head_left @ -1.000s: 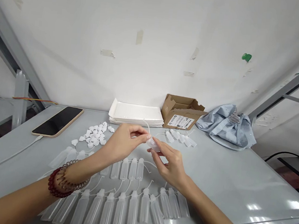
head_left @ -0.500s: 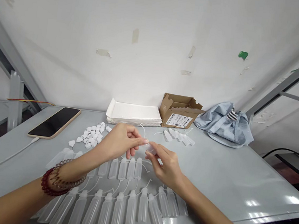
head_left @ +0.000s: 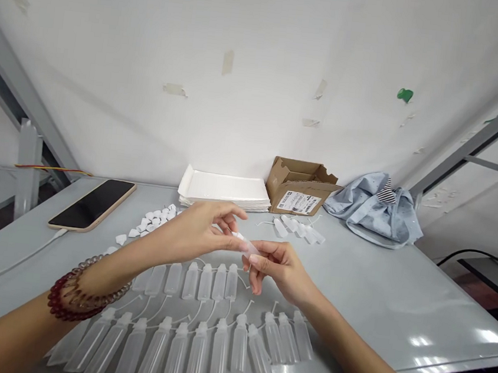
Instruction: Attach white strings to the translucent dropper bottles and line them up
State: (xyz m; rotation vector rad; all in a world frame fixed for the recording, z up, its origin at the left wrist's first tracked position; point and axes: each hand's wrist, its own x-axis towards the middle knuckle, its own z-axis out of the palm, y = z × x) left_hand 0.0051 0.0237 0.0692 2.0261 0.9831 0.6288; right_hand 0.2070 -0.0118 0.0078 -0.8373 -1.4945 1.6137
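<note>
My right hand point(head_left: 278, 267) is closed round a small translucent plastic bottle point(head_left: 249, 247), held above the grey table point(head_left: 374, 300). My left hand point(head_left: 200, 232), with a dark red bead bracelet on its wrist, pinches the bottle's neck end between thumb and fingers. What sits on the neck is too small to make out. Below the hands lie two rows of several like bottles point(head_left: 198, 329), each with a thin strap. A heap of small white caps point(head_left: 156, 221) lies just left of my left hand.
A phone point(head_left: 93, 203) on a cable lies at the left. At the back stand a stack of white trays point(head_left: 224, 190), an open cardboard box point(head_left: 300, 186) and a blue cloth bag point(head_left: 373, 208). A few more bottles point(head_left: 298, 228) lie near the box.
Both hands have shifted slightly with the bottle; my right hand has turned and curled more tightly round it, and my left fingers have spread a little at the neck.
</note>
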